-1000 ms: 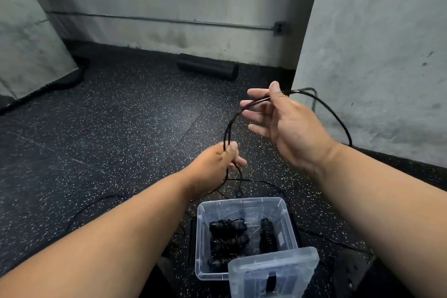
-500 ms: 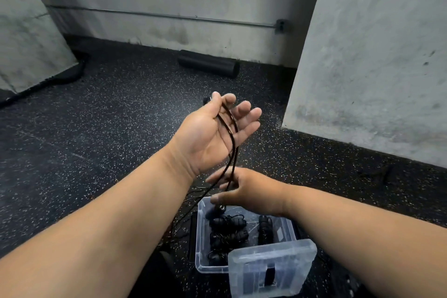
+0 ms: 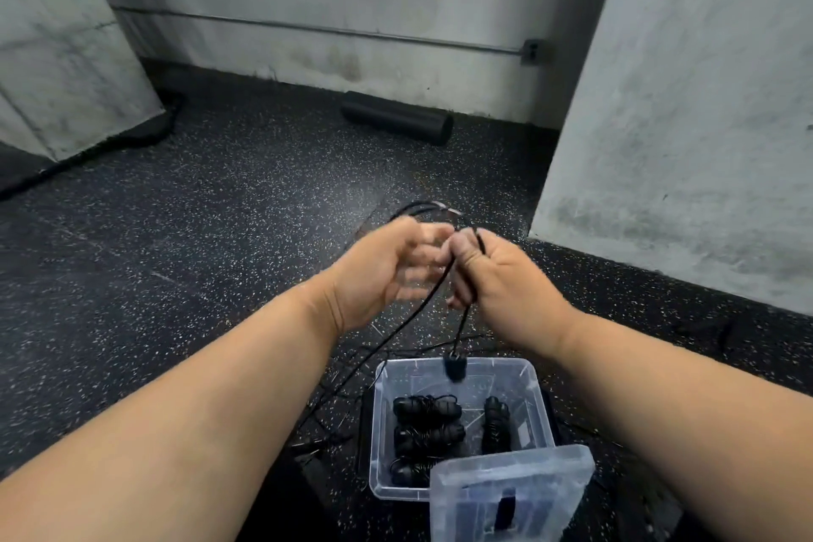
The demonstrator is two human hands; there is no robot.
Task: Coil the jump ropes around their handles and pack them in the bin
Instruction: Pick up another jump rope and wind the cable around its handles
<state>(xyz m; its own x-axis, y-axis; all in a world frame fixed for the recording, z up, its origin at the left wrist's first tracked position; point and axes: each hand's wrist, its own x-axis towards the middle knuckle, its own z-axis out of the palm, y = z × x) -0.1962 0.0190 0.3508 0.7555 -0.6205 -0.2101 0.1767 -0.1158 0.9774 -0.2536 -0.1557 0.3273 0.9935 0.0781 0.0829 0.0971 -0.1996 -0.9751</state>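
A thin black jump rope (image 3: 409, 323) runs between both hands, held up above the floor. My right hand (image 3: 497, 277) grips the rope, and a short length hangs from it with a black end piece (image 3: 455, 367) dangling over the bin. My left hand (image 3: 387, 268) is beside it, blurred, fingers curled at the rope's loops. The clear plastic bin (image 3: 378, 431) stands on the floor below and holds several coiled black ropes (image 3: 426, 409). More loose rope trails on the floor left of the bin.
The bin's clear lid (image 3: 506, 493) leans at its near right corner. A black foam roller (image 3: 396, 123) lies by the far wall. Concrete walls stand at left and right; a dark speckled rubber floor lies between them.
My right hand rose from over the bin to meet the left and took hold of the rope. My left hand, open palm-up before, has lowered and curled round the loops.
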